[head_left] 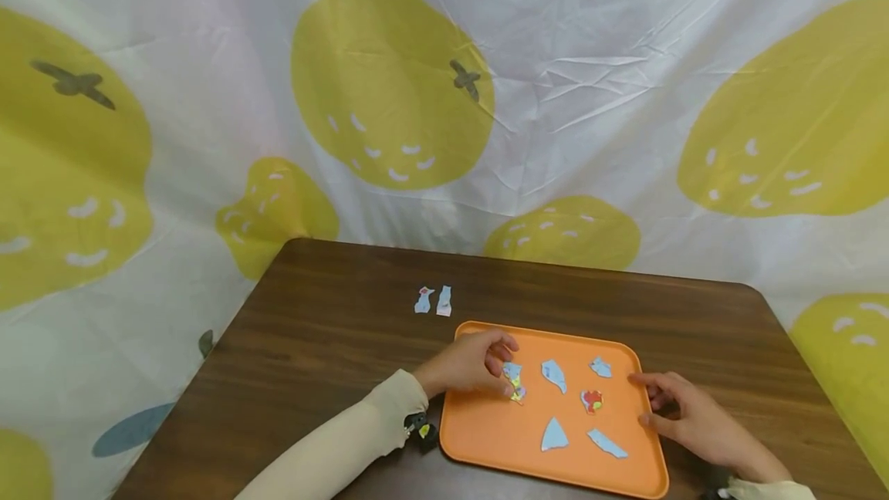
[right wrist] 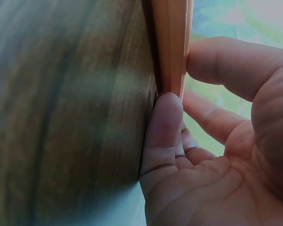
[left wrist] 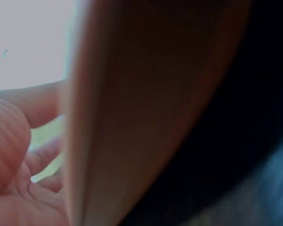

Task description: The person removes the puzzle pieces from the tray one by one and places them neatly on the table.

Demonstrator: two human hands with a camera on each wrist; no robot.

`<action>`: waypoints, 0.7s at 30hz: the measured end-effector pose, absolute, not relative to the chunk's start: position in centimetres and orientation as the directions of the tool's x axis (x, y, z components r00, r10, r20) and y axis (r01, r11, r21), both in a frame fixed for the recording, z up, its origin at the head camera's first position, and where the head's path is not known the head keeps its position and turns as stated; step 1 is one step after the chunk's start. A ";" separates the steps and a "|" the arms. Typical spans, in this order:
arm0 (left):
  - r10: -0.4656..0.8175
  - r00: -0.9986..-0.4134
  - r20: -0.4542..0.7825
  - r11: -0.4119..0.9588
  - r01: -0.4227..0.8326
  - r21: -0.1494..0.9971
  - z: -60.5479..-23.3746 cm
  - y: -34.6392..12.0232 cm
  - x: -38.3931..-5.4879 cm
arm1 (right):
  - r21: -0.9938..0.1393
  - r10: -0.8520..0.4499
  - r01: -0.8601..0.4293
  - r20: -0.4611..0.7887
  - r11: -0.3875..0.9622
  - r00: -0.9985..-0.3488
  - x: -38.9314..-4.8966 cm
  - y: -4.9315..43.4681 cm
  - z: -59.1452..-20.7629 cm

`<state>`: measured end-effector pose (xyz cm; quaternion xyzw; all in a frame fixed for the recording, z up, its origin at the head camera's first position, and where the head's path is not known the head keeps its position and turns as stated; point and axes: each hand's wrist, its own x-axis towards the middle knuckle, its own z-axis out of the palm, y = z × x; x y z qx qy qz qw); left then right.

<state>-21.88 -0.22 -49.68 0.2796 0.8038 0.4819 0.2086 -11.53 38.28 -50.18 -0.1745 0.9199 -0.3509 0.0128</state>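
Observation:
An orange tray (head_left: 500,450) lies on the table with several irregular pieces of a printed picture on it. My left hand (head_left: 479,361) reaches over the tray's left side, thumb and forefinger apart around a blue-and-yellow piece (head_left: 515,383). In the left wrist view, part of the left hand (left wrist: 19,155) shows behind the blurred tray wall. At the tray's right rim, the forefinger and thumb of my right hand (head_left: 684,411) touch the edge, spread along it. The right wrist view has those fingers (right wrist: 219,63) against the tray's side (right wrist: 172,42), another fingertip low by the tabletop.
Two narrow light-blue pieces, the left one (head_left: 424,300) and the right one (head_left: 444,301), lie beyond the tray on the brown table (head_left: 333,299). A white cloth with yellow fruit prints (head_left: 396,83) hangs around the table's back and sides.

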 end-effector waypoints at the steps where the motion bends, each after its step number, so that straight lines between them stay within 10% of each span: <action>1: 0.642 -0.764 -0.061 0.389 0.257 0.885 -49.7 -0.2 -21.8 | -0.651 -0.331 -0.314 0.102 0.691 -0.938 -11.5 38.3 -50.2; 21: 0.645 -0.764 0.009 0.436 0.378 0.817 -50.1 0.2 -20.9 | -0.675 -0.311 -0.282 0.082 0.681 -0.947 -11.3 38.3 -50.2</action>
